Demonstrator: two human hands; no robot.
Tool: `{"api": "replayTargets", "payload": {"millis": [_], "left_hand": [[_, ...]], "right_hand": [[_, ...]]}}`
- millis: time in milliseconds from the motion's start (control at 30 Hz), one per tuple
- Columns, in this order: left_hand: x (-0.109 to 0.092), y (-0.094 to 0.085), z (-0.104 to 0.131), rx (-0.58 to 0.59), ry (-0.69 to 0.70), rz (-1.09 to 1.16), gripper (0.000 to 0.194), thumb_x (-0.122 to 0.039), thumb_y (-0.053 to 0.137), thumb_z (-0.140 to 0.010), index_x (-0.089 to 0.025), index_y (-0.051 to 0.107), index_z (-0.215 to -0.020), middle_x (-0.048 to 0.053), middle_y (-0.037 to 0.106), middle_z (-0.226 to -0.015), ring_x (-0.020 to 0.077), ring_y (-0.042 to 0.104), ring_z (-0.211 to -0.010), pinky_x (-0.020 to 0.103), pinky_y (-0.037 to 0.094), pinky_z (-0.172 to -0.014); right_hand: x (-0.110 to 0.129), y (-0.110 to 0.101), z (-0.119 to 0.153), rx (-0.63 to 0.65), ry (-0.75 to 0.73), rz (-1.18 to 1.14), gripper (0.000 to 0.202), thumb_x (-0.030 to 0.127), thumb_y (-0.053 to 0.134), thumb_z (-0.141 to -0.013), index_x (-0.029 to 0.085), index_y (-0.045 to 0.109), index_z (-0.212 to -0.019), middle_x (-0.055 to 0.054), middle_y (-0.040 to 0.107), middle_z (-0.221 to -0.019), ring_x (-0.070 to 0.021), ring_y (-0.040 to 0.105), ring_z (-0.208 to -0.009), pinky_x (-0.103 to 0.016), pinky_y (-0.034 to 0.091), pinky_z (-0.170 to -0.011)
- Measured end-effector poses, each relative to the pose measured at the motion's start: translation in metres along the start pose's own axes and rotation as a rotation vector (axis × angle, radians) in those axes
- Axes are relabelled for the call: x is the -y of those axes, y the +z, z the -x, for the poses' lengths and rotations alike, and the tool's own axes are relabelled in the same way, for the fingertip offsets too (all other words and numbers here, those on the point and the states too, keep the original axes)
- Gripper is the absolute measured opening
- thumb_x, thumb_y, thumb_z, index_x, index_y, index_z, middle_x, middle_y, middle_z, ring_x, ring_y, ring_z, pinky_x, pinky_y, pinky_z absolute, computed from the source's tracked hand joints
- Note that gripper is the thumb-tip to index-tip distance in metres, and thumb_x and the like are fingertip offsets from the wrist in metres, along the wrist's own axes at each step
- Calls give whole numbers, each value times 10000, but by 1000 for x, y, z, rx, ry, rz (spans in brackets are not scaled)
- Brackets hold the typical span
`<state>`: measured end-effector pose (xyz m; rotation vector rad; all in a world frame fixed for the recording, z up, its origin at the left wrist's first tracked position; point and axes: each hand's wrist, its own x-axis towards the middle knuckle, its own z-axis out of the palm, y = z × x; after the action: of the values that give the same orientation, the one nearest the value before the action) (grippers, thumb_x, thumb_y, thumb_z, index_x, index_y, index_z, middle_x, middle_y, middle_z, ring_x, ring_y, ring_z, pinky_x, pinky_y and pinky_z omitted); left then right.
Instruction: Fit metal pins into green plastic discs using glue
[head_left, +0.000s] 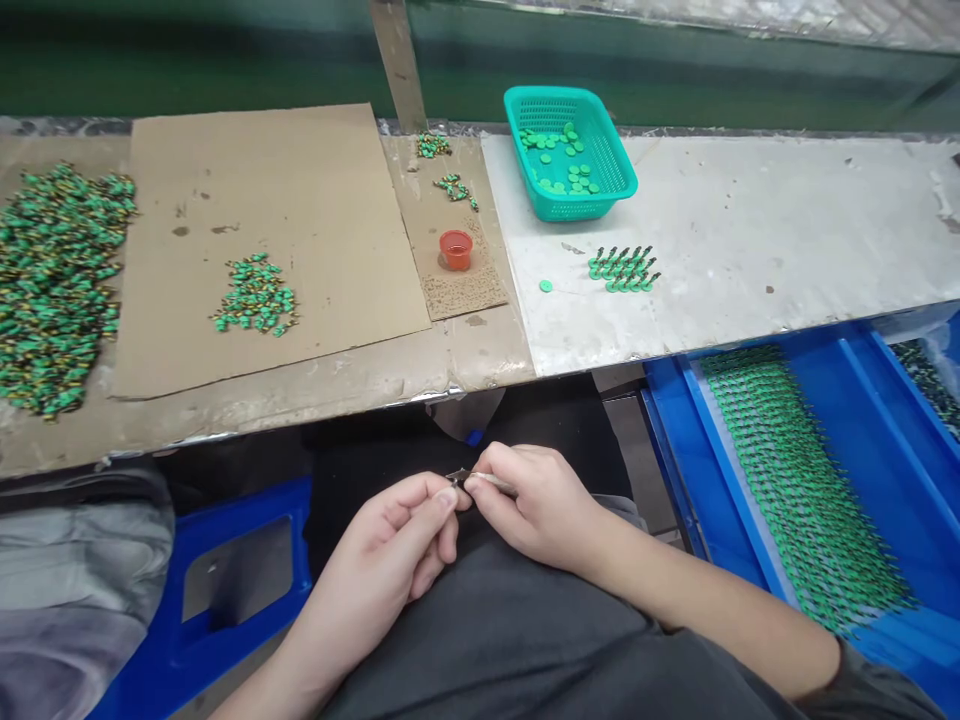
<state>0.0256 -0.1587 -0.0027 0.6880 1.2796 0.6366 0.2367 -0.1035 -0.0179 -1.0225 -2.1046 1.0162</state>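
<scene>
Near my lap, my left hand [405, 535] pinches a small dark piece [457, 477] between thumb and forefinger. My right hand [536, 500] meets it fingertip to fingertip, closed on a thin light-coloured tool [496, 484] whose tip reaches the dark piece. On the bench above are a heap of small green and gold pieces [56, 280], a smaller pile of them [256, 295] on cardboard, and a red cup [456, 250]. A cluster of dark stems on green discs [624, 268] stands on the white surface, with one loose green disc [546, 286] to its left.
A teal basket [570, 208] holding green discs is at the back of the bench. Blue trays [885, 450] at the right hold rows of green pieces [802, 480]. A blue stool [169, 620] and another person's clothed leg [75, 590] are at the lower left.
</scene>
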Motion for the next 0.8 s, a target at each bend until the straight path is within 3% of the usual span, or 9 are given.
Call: {"api": "replayTargets", "payload": {"millis": [200,333,500,600,800], "left_hand": [[2,0,1,-10,-26,29,556,-760,758,-955,-210,708,-1025,-34,614,-655,56,356,-460,200,246,-450],[1,1,3,-7,-16,17,557,-759,758,-960,-206,697,-989,-31,626,-669,51,364,-465,196,259,-455],[-2,3,4,-11,-16,-21,569,-773,750,-961,-207,695,-994,-29,624,-660,58,383,-475,193,265,-456],[-2,4,1,-8,-20,-7,564,-771,751,-959,-211,700,-1003,-36,614,-652,56,366,-466,194,265,-452],[-5,5,3,0,3,-20,571,-772,751,-953,-204,702,-919,-25,612,-654,55,364,-470,196,266,-455]], "right_hand": [[1,-1,0,-104,62,104,230,251,566,-1128,261,549,-899,24,704,-741,-149,657,-639,-277,441,-657],[4,0,1,-35,-25,30,262,302,557,-1157,260,543,-899,11,740,-801,-146,694,-695,-262,479,-693],[1,0,1,-68,86,118,238,251,557,-1125,258,536,-888,29,673,-720,-149,633,-629,-285,426,-653],[2,0,2,-108,103,57,219,270,563,-1128,255,575,-909,27,670,-733,-147,636,-641,-275,448,-659],[4,2,2,-29,89,-74,217,304,590,-1120,253,578,-909,28,688,-757,-137,645,-650,-262,458,-664]]}}
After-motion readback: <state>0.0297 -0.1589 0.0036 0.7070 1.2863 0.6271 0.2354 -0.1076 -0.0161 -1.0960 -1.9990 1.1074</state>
